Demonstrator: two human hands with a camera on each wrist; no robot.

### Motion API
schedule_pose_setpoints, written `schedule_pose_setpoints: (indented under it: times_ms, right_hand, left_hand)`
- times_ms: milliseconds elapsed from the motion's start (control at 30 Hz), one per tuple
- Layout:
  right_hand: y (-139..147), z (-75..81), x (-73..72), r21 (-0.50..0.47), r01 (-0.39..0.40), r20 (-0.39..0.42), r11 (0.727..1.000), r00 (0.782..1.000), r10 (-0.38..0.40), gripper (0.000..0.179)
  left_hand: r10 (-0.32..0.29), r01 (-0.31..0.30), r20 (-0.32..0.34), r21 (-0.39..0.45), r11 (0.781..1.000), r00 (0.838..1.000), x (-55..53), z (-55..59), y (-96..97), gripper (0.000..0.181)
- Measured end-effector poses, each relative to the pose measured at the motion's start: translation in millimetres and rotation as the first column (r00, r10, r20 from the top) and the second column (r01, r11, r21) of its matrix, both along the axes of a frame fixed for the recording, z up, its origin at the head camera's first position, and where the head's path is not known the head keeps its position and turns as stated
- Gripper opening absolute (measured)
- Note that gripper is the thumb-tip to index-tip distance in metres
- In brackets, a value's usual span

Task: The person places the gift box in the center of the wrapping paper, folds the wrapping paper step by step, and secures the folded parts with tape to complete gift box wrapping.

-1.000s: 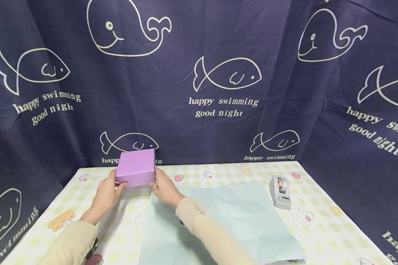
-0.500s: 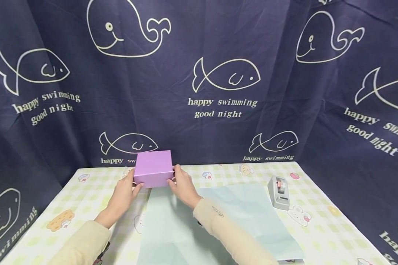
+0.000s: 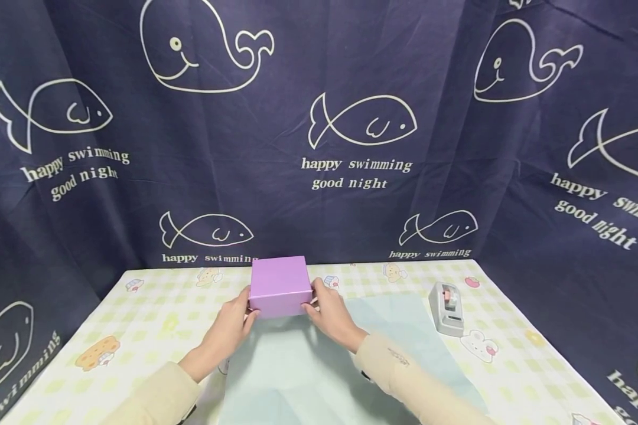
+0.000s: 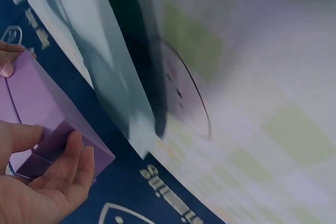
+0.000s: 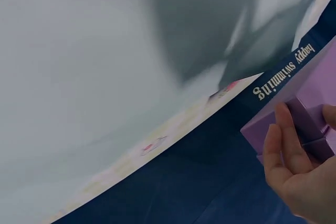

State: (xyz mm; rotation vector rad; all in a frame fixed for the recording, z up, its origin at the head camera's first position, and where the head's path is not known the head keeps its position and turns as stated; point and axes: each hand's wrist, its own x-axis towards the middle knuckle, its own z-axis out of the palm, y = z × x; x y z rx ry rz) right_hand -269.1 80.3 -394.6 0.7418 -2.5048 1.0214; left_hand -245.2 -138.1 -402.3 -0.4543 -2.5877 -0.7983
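Observation:
A purple box (image 3: 280,280) with a lid seam is held between both hands above the far part of a pale blue sheet of paper (image 3: 276,366). My left hand (image 3: 225,327) grips its left end, thumb on the near face and fingers along the side. At the right end my right hand (image 3: 334,313) grips it in the same way. In the left wrist view the box (image 4: 47,108) shows a seam running round it, and the left fingers (image 4: 79,166) lie on its end. The right wrist view has the box (image 5: 310,98) pinched between thumb and fingers.
A grey tape dispenser (image 3: 448,310) stands right of the paper. The table wears a green-and-white checked cloth (image 3: 154,319) with cartoon prints. Behind and on both sides hangs a dark blue curtain (image 3: 276,195) with whale and fish drawings.
Both hands have carried the purple box rightward, from the table's left side to over the paper, and slightly lower and nearer. The paper and tape dispenser stay in place.

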Motion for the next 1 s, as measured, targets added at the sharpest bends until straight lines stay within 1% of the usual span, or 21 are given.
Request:
schedule_pose_setpoints:
  times_ms: [100, 267, 367, 500, 600, 700, 867, 1000]
  right_hand:
    - [13, -2.5, 6.2, 0.0, -0.008, 0.0, 1.0, 1.0, 0.008, 0.024]
    - [33, -7.0, 17.2, -0.018, 0.005, 0.01, 1.0, 1.0, -0.005, 0.025]
    - [44, -9.2, 24.6, -0.029, 0.012, 0.019, 1.0, 1.0, -0.012, 0.025]
    - [58, -11.2, 33.4, -0.023, 0.014, 0.032, 1.0, 0.999, -0.014, 0.025]
    - [68, -12.9, 39.6, -0.01, 0.015, 0.046, 1.0, 0.999, -0.015, 0.025]
    - [77, -14.5, 47.0, 0.001, 0.012, 0.065, 1.0, 0.998, -0.012, 0.025]
    - [90, -16.9, 60.0, 0.025, 0.006, 0.099, 1.0, 0.995, -0.009, 0.024]
    - [99, -19.0, 68.1, 0.04, -0.001, 0.12, 0.999, 0.993, -0.004, 0.024]
  left_hand:
    - [-0.033, 0.033, -0.004, -0.002, 0.999, 0.999, 5.5, -2.7, 10.6, 0.045]
    - [-0.092, 0.092, -0.004, -0.012, 0.996, 0.996, 14.1, -5.1, 26.8, 0.043]
    - [-0.14, 0.14, -0.021, -0.031, 0.99, 0.99, 18.4, -7.4, 34.1, 0.044]
    - [-0.207, 0.204, -0.041, -0.071, 0.976, 0.977, 23.3, -10.6, 41.6, 0.048]
    - [-0.243, 0.24, -0.023, -0.095, 0.966, 0.97, 27.1, -11.7, 47.2, 0.049]
    - [-0.279, 0.279, 0.016, -0.105, 0.955, 0.96, 32.0, -12.0, 53.0, 0.05]
    - [-0.323, 0.331, 0.086, -0.118, 0.936, 0.943, 41.3, -13.4, 61.5, 0.049]
    - [-0.353, 0.366, 0.13, -0.1, 0.925, 0.927, 46.3, -15.2, 67.3, 0.049]
